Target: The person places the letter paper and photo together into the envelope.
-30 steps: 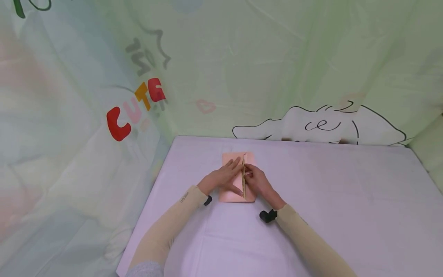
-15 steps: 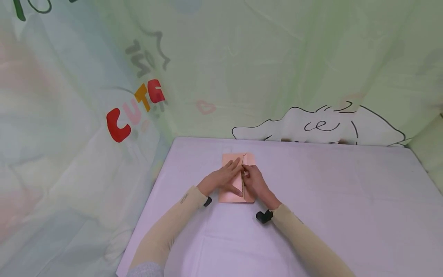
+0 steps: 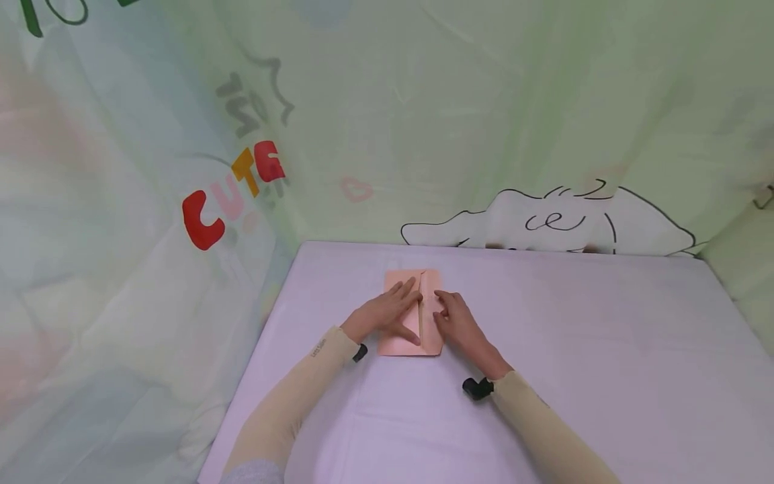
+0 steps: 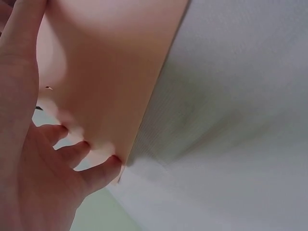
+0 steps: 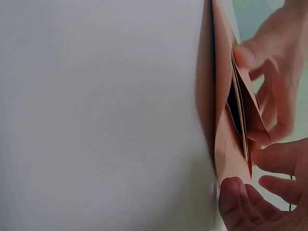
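Observation:
A pink paper envelope (image 3: 431, 339) lies on the table, its long opening running down the middle. My left hand (image 3: 387, 314) presses on its left part with fingers spread; in the left wrist view, the fingertips of that left hand (image 4: 53, 178) rest on the pink paper (image 4: 110, 82). My right hand (image 3: 461, 329) is at the envelope's right edge, fingers bent and fingertips apart. In the right wrist view, the envelope's mouth gapes and thin tan and dark edges (image 5: 237, 103) show inside. The right hand (image 5: 274, 197) touches its near end there; what the contents are cannot be told.
A pale lilac cloth covers the table (image 3: 592, 363). Behind it hangs a green printed curtain (image 3: 387, 121), and another printed curtain (image 3: 121, 302) stands along the left side. A black wrist camera (image 3: 478, 388) sits at the right wrist.
My right hand has moved from the opening in the middle to the right edge, its fingers spreading apart. The yellowish-brown strip in the opening has narrowed. My left hand has stayed on the envelope.

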